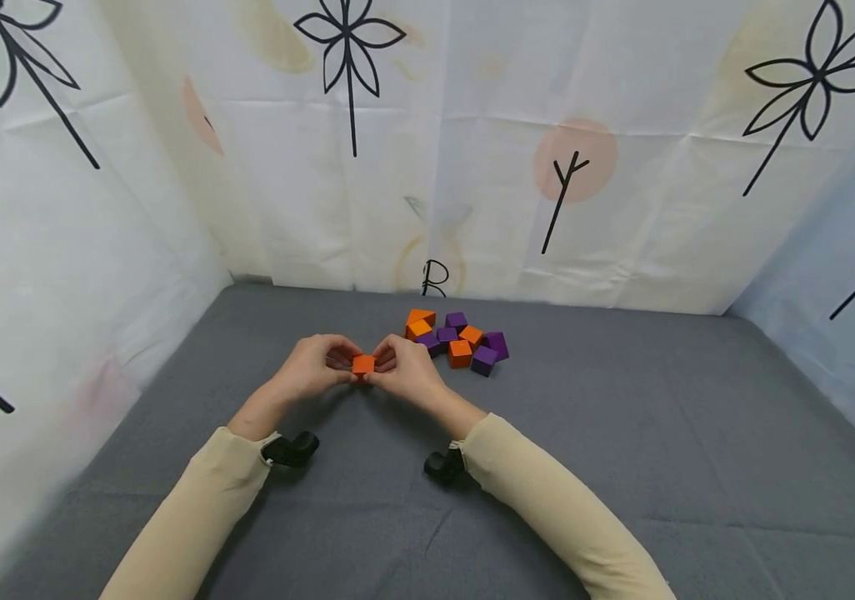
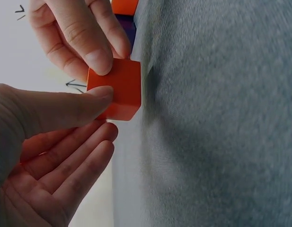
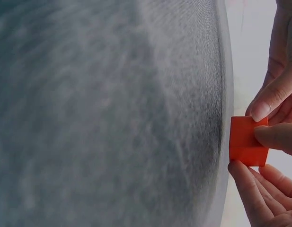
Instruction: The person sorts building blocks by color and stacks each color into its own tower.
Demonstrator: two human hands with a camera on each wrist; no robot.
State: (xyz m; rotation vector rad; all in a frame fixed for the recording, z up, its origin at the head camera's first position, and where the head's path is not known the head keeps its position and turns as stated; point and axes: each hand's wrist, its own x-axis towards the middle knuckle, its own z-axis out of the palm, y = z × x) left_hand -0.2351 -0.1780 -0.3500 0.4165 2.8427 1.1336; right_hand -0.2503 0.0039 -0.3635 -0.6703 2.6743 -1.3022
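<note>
One orange cube (image 1: pixel 363 365) is held between both hands, low over the grey cloth. My left hand (image 1: pixel 313 367) pinches it from the left, its thumb across the near face (image 2: pixel 96 97) in the left wrist view and the other fingers spread behind. From the right, my right hand (image 1: pixel 411 371) pinches the same cube, thumb and fingertips on its sides. In the right wrist view, fingertips of both hands meet at the orange cube (image 3: pixel 245 146).
Just beyond the right hand lies a cluster of several orange cubes (image 1: pixel 460 354) and purple cubes (image 1: pixel 484 360), with an orange wedge-like block (image 1: pixel 421 316) at its back left. Grey cloth (image 1: pixel 622 433) covers the table, and a patterned white curtain (image 1: pixel 472 125) hangs behind.
</note>
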